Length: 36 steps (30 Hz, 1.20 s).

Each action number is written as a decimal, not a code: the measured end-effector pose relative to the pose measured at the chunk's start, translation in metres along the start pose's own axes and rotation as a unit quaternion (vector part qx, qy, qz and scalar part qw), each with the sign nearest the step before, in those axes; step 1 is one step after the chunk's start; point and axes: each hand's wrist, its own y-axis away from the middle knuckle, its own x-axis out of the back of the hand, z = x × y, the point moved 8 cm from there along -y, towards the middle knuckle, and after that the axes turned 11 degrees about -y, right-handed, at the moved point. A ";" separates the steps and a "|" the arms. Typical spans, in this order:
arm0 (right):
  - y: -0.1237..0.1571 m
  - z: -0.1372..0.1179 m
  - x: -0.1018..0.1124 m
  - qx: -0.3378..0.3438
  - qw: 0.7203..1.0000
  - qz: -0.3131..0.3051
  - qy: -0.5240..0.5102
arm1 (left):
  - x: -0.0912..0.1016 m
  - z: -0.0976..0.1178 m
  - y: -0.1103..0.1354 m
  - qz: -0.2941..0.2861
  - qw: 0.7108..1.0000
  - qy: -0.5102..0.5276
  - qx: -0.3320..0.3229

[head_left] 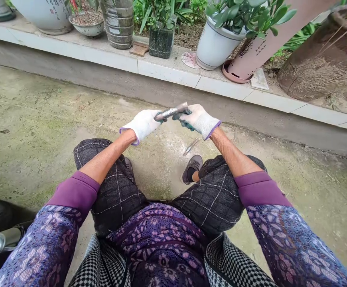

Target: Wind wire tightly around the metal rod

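Both of my hands wear white knit gloves with purple cuffs and dark green on the fingers. My left hand (146, 124) is closed round the left end of a threaded metal rod (171, 112), with its thumb side towards the middle. At the rod's other end my right hand (198, 119) is closed too, its fingers curled underneath and partly hidden. Shiny threads show between the hands, and the right end looks smooth and brownish. The rod tilts slightly up to the right, above the ground. Below it a thin metal rod (191, 146) lies on the concrete near my shoe (192, 169).
A low tiled ledge (167, 75) runs across ahead, bearing a white pot (217, 46), a dark square planter (160, 42), a pink column-shaped pot (245, 59) and a large brown jar (320, 59). A black object with a metallic part (2, 241) stands at lower left.
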 end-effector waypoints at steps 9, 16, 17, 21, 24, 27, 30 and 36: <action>0.016 -0.008 -0.010 0.118 0.982 -0.053 0.140 | -0.005 -0.016 -0.010 -0.021 0.980 -0.184 0.079; 0.014 -0.012 -0.010 0.148 0.936 -0.069 0.312 | -0.039 -0.005 0.000 -0.119 0.919 -0.375 -0.023; 0.011 -0.011 -0.007 0.143 0.936 -0.062 0.317 | -0.043 -0.003 0.002 -0.132 0.915 -0.378 -0.043; -0.002 -0.008 0.008 0.107 0.962 -0.031 0.249 | -0.038 0.005 0.004 -0.129 0.924 -0.354 -0.065; -0.006 -0.005 0.016 0.080 0.987 -0.010 0.141 | -0.024 0.010 0.005 -0.090 0.951 -0.290 -0.053; -0.005 -0.001 0.012 0.041 0.997 -0.014 0.070 | -0.014 0.012 0.005 -0.038 0.980 -0.190 -0.053; 0.001 -0.004 0.006 0.026 0.999 -0.009 0.027 | -0.008 0.006 0.003 0.001 0.997 -0.075 -0.026; 0.015 0.002 -0.002 -0.010 0.985 -0.017 -0.171 | -0.005 -0.009 -0.002 0.018 0.997 -0.054 0.050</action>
